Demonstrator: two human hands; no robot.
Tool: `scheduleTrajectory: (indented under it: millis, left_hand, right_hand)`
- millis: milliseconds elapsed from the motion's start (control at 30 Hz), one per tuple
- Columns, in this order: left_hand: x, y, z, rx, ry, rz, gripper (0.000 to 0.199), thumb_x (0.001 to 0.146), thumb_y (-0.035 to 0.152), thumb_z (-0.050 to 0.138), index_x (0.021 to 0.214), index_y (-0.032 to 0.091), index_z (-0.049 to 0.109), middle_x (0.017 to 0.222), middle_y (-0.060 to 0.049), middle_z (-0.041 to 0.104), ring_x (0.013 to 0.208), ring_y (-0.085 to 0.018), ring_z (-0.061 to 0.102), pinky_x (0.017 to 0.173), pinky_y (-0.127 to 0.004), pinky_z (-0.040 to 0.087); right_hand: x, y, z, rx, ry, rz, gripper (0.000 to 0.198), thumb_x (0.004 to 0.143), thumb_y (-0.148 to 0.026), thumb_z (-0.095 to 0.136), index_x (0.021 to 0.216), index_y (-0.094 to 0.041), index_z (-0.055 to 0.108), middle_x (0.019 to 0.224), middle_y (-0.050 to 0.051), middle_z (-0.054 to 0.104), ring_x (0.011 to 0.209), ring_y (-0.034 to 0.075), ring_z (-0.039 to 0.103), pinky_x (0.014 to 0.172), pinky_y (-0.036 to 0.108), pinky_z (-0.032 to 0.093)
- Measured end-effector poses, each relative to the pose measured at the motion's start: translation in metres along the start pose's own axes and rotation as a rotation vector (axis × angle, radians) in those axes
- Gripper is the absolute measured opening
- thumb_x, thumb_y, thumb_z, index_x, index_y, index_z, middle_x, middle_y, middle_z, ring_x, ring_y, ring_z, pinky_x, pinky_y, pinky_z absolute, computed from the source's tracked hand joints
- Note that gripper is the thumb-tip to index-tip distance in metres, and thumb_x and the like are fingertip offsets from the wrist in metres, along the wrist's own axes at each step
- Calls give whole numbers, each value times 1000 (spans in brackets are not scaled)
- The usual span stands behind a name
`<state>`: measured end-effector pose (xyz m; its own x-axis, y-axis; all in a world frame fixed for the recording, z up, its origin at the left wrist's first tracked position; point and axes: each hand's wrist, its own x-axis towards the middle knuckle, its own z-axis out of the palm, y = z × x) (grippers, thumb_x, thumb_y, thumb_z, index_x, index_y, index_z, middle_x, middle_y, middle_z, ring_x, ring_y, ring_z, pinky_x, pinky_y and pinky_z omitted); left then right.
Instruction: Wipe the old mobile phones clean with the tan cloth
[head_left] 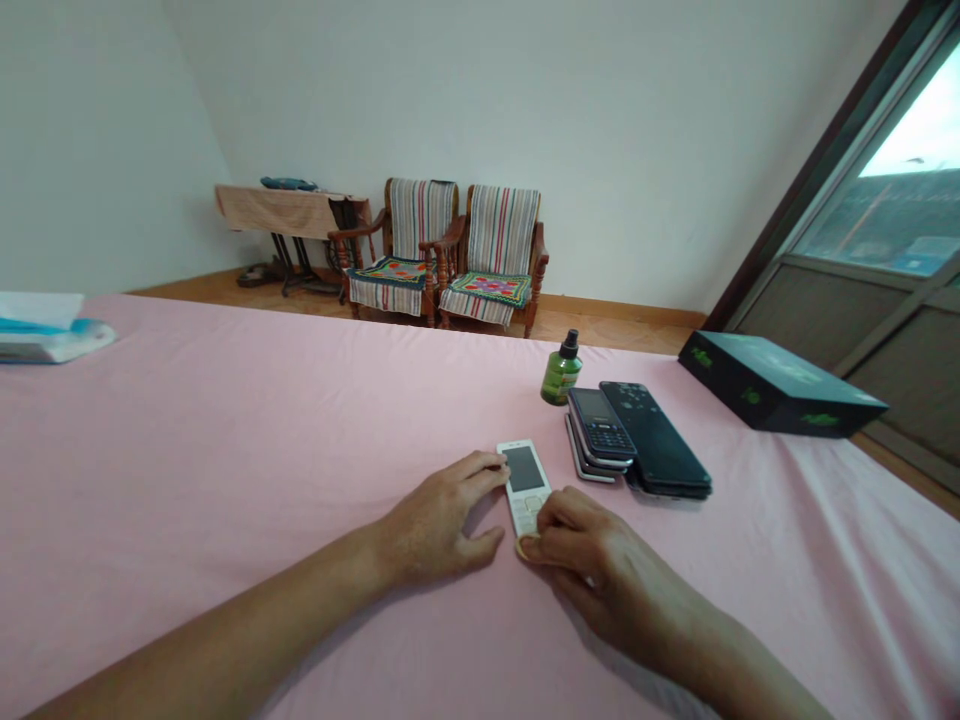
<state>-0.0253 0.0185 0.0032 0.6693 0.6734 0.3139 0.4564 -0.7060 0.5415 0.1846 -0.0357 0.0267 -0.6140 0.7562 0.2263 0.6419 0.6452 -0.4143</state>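
A white keypad phone lies face up on the pink cloth, its screen dark. My left hand rests at its left side, with fingertips touching the upper left edge and the thumb held apart. Over the keypad's lower right is my right hand, its fingers pinched together at the bottom end of the phone. A small pale yellowish edge shows under those fingers; what it belongs to is hidden. To the right, a dark keypad phone tops a small stack of phones, beside larger black smartphones lying stacked.
A green spray bottle stands behind the phones. The black box lies at the back right of the pink-covered surface. At the far left is a white and blue packet. Two wooden chairs stand beyond, near a draped table.
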Motion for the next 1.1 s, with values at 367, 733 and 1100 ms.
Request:
scheduleTrajectory:
  millis: [367, 733, 1100]
  left_hand:
    - [-1, 2, 0, 29, -29, -23, 64, 72, 21, 70, 133, 12, 51, 141, -16, 49, 130, -30, 48, 112, -41, 41]
    - [1, 3, -2, -23, -14, 11, 76, 62, 34, 87, 127, 15, 52, 133, -14, 54, 123, -30, 52, 107, -41, 43]
    - [2, 1, 0, -21, -14, 4, 79, 60, 34, 89, 128, 15, 52, 133, -14, 54, 124, -31, 52, 107, -43, 43]
  right_hand:
    - [-12, 27, -15, 197, 24, 185, 32, 69, 10, 48, 73, -17, 64, 78, 0, 56, 73, 12, 55, 64, 24, 38]
    - [-3, 14, -1, 366, 160, 159, 24, 81, 1, 56, 85, -18, 70, 82, 2, 65, 78, 14, 61, 70, 24, 44]
    - [2, 33, 17, 296, 240, 172, 21, 82, -2, 54, 73, -15, 66, 73, 3, 60, 71, 15, 58, 64, 25, 41]
